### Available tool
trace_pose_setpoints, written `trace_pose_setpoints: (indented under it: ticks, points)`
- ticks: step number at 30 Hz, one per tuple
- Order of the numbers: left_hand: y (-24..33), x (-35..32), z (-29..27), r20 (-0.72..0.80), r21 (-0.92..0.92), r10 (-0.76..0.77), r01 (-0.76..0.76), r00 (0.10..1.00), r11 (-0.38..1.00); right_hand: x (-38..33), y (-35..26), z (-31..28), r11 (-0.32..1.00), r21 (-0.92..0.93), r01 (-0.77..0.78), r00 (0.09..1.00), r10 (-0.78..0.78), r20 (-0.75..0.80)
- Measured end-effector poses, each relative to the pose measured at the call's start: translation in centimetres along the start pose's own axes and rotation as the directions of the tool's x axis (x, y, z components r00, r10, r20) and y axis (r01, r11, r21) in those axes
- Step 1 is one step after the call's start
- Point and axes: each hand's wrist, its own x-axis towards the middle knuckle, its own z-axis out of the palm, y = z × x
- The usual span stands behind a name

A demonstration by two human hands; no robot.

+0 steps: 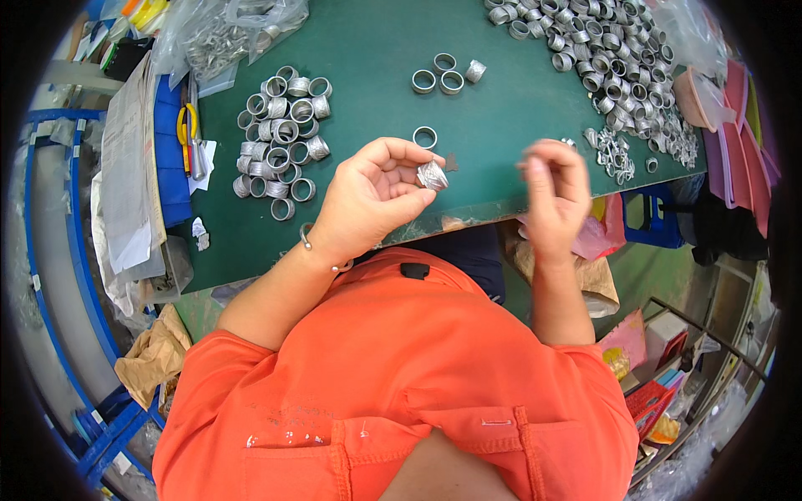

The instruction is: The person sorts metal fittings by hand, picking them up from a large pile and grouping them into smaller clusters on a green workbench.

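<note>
A pile of finished metal rings [282, 134] lies on the left of the green table [376, 50]. The left hand [368, 196] rises from the lower edge, wrist bent, palm turned inward, its fingers [393, 154] curled together and clamped on a small silver threaded fitting [432, 175], ridged and shiny. The fitting sits at the fingertips, over the table's near edge, just below a single loose ring [425, 137]. The right hand [553, 196] is raised beside it, blurred, fingers bunched loosely; whether they hold anything cannot be told. A large heap of rings [601, 58] lies at the far right.
</note>
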Motion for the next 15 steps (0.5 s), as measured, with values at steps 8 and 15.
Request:
trace_pose_setpoints:
  ticks: [8,15]
  points:
    - [-0.5,0.3,0.5,0.217,0.689,0.42,-0.443,0.881,0.573,-1.9,-0.9,3.4,0.924,0.118,-0.365,0.868,0.292,0.401]
    - [0.0,2.2,-1.7,0.086,0.86,0.466,-0.302,0.88,0.41,-4.5,6.0,-12.8,0.946,-0.294,-0.14,0.782,-0.076,-0.619]
